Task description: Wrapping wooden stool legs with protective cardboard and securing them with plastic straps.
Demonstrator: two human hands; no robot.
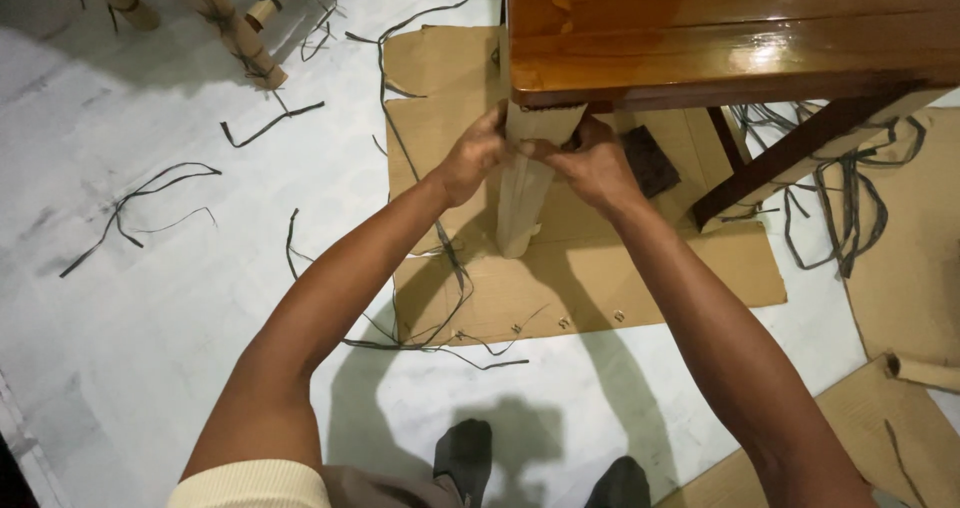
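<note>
A glossy brown wooden table (720,38) stands at the top right. Its near corner leg (525,203) is wrapped in pale brown paper and stands on a flattened cardboard sheet (580,278). My left hand (472,156) grips the top of the wrapped leg from the left, just under the tabletop corner. My right hand (592,163) holds the same spot from the right, fingers curled against the paper. Both forearms reach in from the bottom of the view.
Black plastic straps (140,203) lie scattered on the white floor. More wrapped legs (235,28) lie at the top left. A dark square block (650,160) sits on the cardboard under the table. More cardboard (900,258) and a paper roll (925,373) lie at the right.
</note>
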